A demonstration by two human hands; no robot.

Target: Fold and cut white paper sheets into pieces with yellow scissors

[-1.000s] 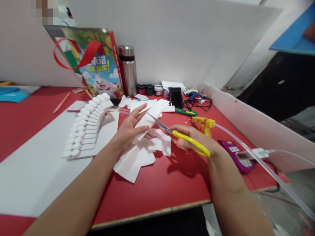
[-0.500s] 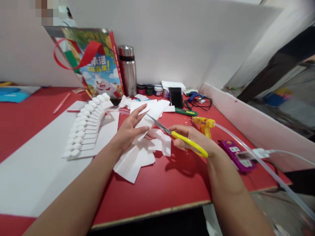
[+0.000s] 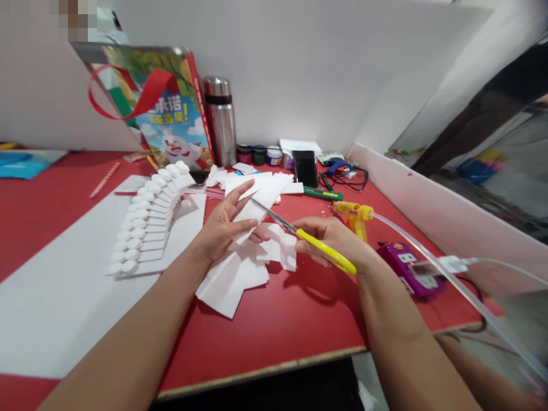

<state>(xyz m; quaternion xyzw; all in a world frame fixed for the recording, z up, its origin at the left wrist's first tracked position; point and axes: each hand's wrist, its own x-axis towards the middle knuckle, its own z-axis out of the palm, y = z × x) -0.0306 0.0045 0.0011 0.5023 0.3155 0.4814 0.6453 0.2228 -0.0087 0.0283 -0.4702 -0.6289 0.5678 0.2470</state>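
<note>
Yellow-handled scissors are in my right hand, its fingers closed round the handles. Their blades point up and left across a white paper strip. My left hand pinches that strip between thumb and fingers, the index finger stretched out beyond the blade tips. Beneath the hands lie loose white paper pieces on the red table. To the left of my left hand stands a curved white model made of stepped strips topped with rounded white pieces, set on a white sheet.
A yellow glue gun and a purple power strip lie right of my right hand. Behind are a green cutter, a black phone, paint jars, a steel flask and a printed bag.
The scissor blades have closed slightly, and the handles have drawn nearer together. Both hands stay in nearly the same place. At the lower right, part of another person's limb has come into view.
</note>
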